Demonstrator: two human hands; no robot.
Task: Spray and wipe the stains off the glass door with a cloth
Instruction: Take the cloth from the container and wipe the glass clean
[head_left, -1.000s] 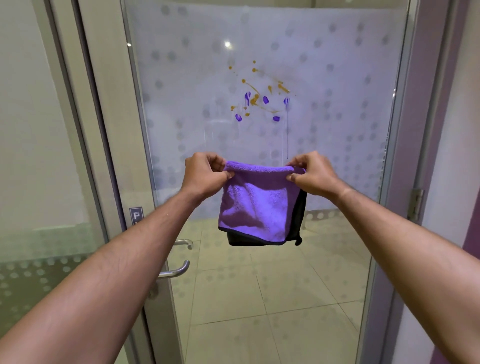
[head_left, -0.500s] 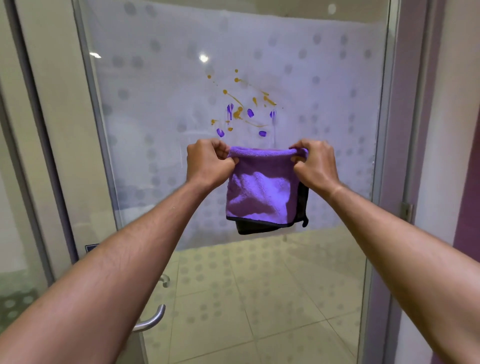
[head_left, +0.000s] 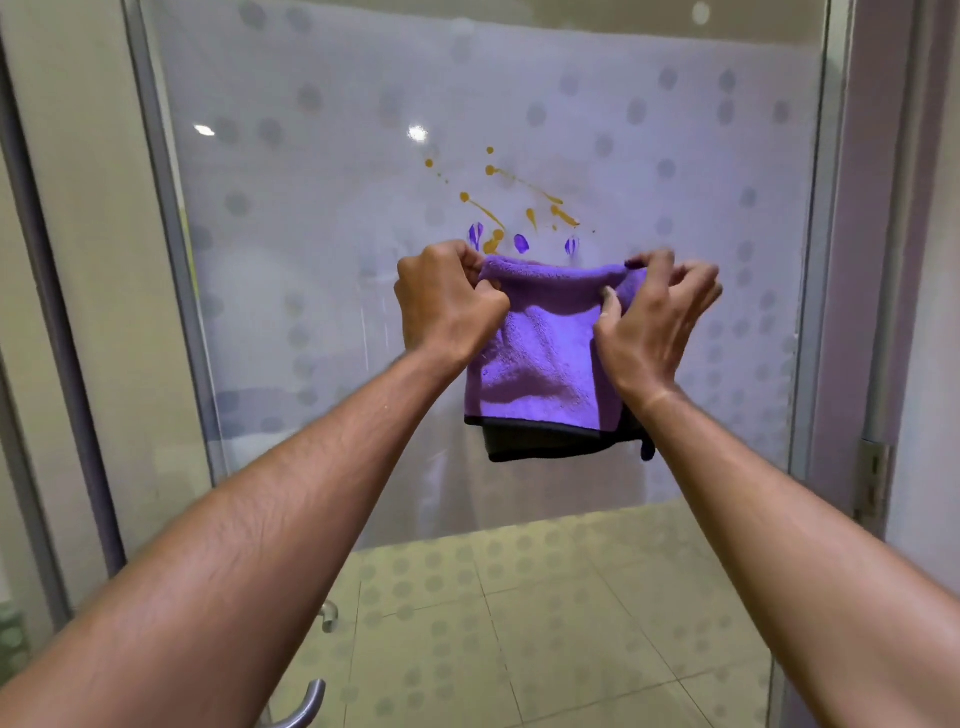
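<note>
glass door fills most of my view, frosted across its upper part with rows of pale dots, clear lower down where floor tiles show through. metal frame runs up the left edge of the pane; a hinge sits on the right post. door handle curves in at the bottom left, only partly in frame.

both forearms reach forward from the bottom corners toward the middle of the door.

cloth hangs between the hands, in front of the glass at about the centre of the pane. purple face toward me, a dark layer showing along its lower edge. i can't tell if it touches the glass.

left hand fingers clenched around the cloth's top left corner. right hand pinches the top right corner between thumb and forefinger, the other fingers curled loosely above it.

stains sit just above the cloth's top edge: orange-brown drops and streaks higher up, a few purple blobs directly over the fold, one partly behind the left knuckles.
</note>
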